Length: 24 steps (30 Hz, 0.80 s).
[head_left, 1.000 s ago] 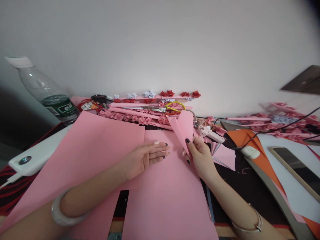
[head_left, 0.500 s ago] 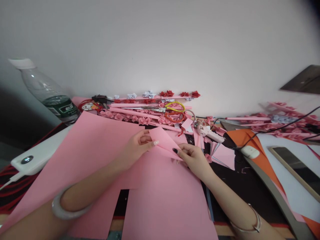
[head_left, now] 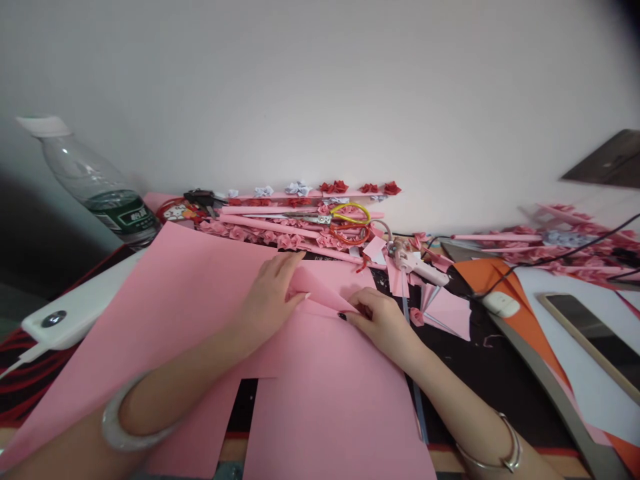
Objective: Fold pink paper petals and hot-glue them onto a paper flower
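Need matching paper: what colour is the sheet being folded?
Pink; the folded sheet shows best in the head view, between both hands.

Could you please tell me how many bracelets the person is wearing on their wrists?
2. A broad pale bracelet sits on the left wrist at the lower left, and a thin silver bracelet sits on the right wrist at the lower right. Both are partly cut off by the arms.

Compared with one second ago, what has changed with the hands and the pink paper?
The right hand brought the folded pink piece down from upright onto the pink sheet. The left hand, open before, now presses its fold. The bottle and scissors stayed.
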Each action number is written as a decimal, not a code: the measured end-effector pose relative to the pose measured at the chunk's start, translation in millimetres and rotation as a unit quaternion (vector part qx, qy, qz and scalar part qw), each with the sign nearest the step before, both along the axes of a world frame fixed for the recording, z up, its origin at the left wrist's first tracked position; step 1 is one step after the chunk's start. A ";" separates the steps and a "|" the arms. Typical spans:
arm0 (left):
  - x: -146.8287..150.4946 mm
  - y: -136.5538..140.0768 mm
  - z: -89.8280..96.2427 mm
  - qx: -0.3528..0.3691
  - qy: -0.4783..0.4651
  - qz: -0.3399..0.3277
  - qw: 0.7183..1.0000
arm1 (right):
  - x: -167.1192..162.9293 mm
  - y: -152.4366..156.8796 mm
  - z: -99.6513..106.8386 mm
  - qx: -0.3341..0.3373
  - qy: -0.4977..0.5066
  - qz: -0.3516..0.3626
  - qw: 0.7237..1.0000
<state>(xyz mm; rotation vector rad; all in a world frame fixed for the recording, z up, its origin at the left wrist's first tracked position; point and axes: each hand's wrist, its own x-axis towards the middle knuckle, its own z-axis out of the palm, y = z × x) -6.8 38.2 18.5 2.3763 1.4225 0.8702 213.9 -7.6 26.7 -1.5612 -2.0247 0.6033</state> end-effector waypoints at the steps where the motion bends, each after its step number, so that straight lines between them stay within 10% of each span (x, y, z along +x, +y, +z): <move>1: 0.7 -0.3 -0.3 0.032 0.020 -0.014 0.999 | -0.2 0.7 -0.1 -0.005 -0.004 -0.008 1.000; 10: 15.0 -15.2 -7.5 0.099 0.200 -0.243 0.944 | 1.0 6.2 -9.4 -0.011 -0.033 -0.027 0.999; 24: 15.3 -22.4 -10.0 -0.016 0.223 -0.257 0.940 | 11.0 -36.7 7.2 0.140 -0.260 0.089 0.951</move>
